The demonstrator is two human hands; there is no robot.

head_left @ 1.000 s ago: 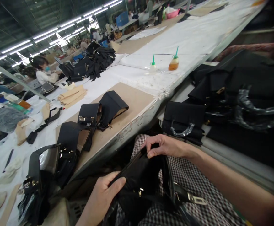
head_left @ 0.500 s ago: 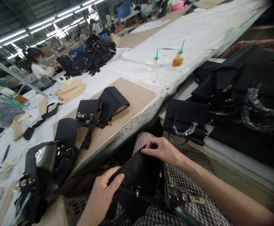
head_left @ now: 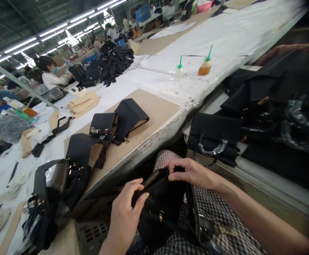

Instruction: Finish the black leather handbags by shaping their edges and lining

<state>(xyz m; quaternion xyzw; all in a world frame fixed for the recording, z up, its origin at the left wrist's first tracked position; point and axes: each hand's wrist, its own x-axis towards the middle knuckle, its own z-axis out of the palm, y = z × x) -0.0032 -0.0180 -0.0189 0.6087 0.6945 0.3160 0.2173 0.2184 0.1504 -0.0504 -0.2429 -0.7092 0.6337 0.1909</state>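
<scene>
On your lap, over your checked trousers (head_left: 223,209), lies a black bag (head_left: 165,209), just below the edge of the long table (head_left: 156,141); your left hand (head_left: 126,212) is closed on its near rim, thumb pressed on the outside and fingers curled over the edge; your right hand (head_left: 194,173) pinches the far rim between thumb and fingertips, so the bag's mouth sits between your 2 hands; a strap (head_left: 219,230) with a metal buckle trails off the bag along your right leg. Up on the table, on a brown board (head_left: 156,109), 3 black flaps (head_left: 103,125) lie in a row, touching one another; 2 squeeze bottles (head_left: 179,70) with green nozzles stand further along, near each other; 1 handbag (head_left: 215,136) rests on the lower shelf to your right, its handle wrapped in clear film; across the table a person (head_left: 50,72) sits at work.
</scene>
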